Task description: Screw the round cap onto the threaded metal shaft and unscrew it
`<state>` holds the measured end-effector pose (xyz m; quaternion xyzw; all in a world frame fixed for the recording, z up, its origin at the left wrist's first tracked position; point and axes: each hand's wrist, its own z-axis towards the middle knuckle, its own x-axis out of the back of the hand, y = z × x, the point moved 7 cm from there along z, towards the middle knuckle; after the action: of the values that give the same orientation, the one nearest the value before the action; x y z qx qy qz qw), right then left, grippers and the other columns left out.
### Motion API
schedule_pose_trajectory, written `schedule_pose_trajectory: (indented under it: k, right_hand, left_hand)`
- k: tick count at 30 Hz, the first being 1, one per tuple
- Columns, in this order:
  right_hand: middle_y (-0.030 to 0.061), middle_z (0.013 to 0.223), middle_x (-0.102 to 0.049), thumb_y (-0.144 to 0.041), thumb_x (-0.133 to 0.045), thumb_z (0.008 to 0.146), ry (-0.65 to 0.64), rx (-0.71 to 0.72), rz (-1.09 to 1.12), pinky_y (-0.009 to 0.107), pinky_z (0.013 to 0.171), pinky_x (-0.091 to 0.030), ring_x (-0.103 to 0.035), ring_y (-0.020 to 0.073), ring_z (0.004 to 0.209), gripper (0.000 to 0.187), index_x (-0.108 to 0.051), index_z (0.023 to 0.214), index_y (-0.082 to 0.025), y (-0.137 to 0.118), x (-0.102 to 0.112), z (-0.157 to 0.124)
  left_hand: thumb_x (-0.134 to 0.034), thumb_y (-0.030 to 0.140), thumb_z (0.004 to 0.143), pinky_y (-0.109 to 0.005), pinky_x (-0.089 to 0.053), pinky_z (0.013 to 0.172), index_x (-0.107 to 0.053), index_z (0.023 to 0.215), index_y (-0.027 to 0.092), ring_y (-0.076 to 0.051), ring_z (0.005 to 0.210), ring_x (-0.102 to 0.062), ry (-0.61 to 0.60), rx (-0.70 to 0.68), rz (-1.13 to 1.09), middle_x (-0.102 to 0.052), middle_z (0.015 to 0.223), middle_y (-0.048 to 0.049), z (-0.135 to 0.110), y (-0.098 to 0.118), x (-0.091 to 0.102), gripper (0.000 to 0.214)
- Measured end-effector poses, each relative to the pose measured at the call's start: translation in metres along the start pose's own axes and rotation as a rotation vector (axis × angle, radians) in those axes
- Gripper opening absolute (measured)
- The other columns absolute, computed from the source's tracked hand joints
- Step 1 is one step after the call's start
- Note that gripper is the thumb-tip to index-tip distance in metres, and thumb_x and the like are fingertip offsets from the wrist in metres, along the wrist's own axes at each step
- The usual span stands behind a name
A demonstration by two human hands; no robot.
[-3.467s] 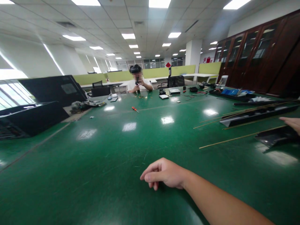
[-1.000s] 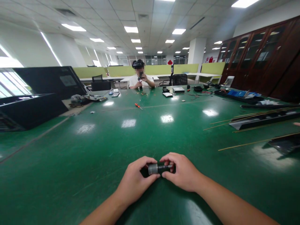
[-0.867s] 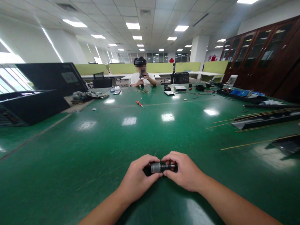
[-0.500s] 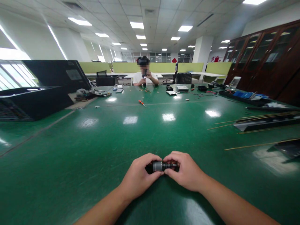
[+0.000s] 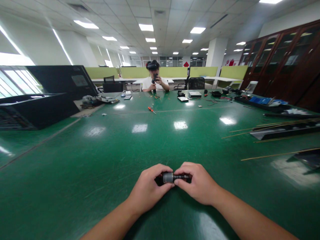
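Observation:
Low in the head view, a small grey-and-black cylindrical part (image 5: 168,177) lies sideways between my hands, just above the green tabletop (image 5: 100,153). Its exact kind is not clear. My left hand (image 5: 149,185) is closed around the wider grey end, thumb below and fingers above. On the other side, my right hand (image 5: 198,184) pinches the narrower, dark ringed end between thumb and forefinger. Both sets of fingertips almost meet at the middle of the part. My palms and curled fingers hide its two outer ends.
An orange screwdriver (image 5: 151,109) lies farther up the table. Across from me sits a person (image 5: 155,83) holding a dark tool. A black open case (image 5: 37,110) stands left; thin rods (image 5: 272,157) and metal channels (image 5: 280,131) lie right. Electronics line the far edge.
My right fingers have shifted slightly on the dark end, which looks turned, its ridges and coppery tint showing less. My left hand stays in place on the grey end.

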<state>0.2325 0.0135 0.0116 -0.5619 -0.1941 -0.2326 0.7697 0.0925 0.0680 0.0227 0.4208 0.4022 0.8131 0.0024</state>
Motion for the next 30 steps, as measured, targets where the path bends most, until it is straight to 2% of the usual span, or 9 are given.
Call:
schedule_pose_trajectory:
  k: [9,30]
  right_hand:
    - [0.001,0.082,-0.07,-0.021,-0.069,0.082,-0.023,0.017,-0.041,0.026,0.069,-0.042,-0.062,0.0145,0.076,0.011,-0.076,0.09,-0.021,-0.0033,0.0,0.0013]
    - [0.0017,0.08,-0.07,-0.022,-0.067,0.083,-0.039,0.06,-0.116,0.027,0.068,-0.042,-0.062,0.0155,0.074,0.01,-0.075,0.088,-0.021,-0.006,0.0008,0.0001]
  left_hand:
    - [-0.076,0.018,0.073,-0.027,-0.048,0.075,-0.068,0.095,0.024,-0.017,0.081,-0.065,0.003,0.021,0.002,-0.071,0.089,0.0009,-0.0013,-0.0014,-0.0003,0.024]
    - [-0.075,0.023,0.074,-0.028,-0.05,0.075,-0.069,0.096,0.023,-0.018,0.082,-0.067,0.002,0.012,0.032,-0.072,0.089,-0.0008,-0.0023,0.0024,0.0002,0.022]
